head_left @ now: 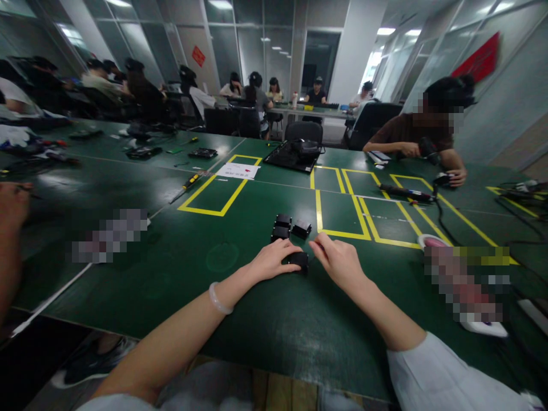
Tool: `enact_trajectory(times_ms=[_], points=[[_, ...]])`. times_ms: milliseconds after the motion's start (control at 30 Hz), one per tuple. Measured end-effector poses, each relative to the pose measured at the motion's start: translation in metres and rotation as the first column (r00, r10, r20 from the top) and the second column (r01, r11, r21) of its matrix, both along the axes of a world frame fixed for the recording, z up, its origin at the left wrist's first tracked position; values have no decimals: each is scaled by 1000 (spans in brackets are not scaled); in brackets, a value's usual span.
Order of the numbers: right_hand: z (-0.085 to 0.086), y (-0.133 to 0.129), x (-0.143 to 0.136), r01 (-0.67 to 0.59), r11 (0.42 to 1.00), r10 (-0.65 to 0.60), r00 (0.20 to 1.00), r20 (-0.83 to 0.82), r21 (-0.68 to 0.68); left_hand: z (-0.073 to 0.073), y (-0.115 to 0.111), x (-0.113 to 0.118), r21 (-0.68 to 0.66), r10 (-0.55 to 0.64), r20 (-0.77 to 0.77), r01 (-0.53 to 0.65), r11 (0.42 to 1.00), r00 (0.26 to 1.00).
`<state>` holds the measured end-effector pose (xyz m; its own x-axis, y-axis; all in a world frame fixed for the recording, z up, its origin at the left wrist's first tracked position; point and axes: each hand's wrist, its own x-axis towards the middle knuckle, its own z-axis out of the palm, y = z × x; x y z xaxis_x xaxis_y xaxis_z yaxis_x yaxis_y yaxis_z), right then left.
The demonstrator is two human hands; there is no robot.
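My left hand (274,260), with a pale bangle on the wrist, grips a small black rectangular block (300,261) resting on the green table (240,308). Just right of that block, my right hand (341,261) is closed in a pinch; whatever its fingers hold, if anything, is too small or hidden. Beyond my hands stand more black blocks of like size: one at the back (283,220), one just in front of it (280,233), and a tilted one with a greyish top (302,228) to their right.
Yellow tape outlines (222,213) mark the table. A screwdriver (192,181), a white paper sheet (238,170) and a black panel (293,155) lie farther off. At right are a black pen-shaped tool (406,193) and a blurred-out white-edged object (483,326). Across the table a person (428,134) handles a tool.
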<state>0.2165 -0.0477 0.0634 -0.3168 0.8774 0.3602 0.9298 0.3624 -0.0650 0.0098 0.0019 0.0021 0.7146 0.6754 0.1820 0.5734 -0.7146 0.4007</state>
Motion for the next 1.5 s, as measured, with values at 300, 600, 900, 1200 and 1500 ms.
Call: enact_trajectory(times_ms=[300,600,900,1200,1500], points=[[9,-1,1,-10,982,0,999,-52,-190,-1,-1,0,-14,-3,17,3,1000,1000],[31,-16,-6,-89,965,107,992,60,-248,-1,-1,1,-20,8,24,-8,1000,1000],[31,-7,-7,-57,957,91,990,106,-284,-1,0,0,-24,-4,20,5,1000,1000],[38,-5,-3,-117,944,118,993,-15,-308,-4,0,0,-19,3,40,-2,1000,999],[34,-1,-4,-31,955,55,996,72,-295,-3,0,0,-30,3,38,-2,1000,999]])
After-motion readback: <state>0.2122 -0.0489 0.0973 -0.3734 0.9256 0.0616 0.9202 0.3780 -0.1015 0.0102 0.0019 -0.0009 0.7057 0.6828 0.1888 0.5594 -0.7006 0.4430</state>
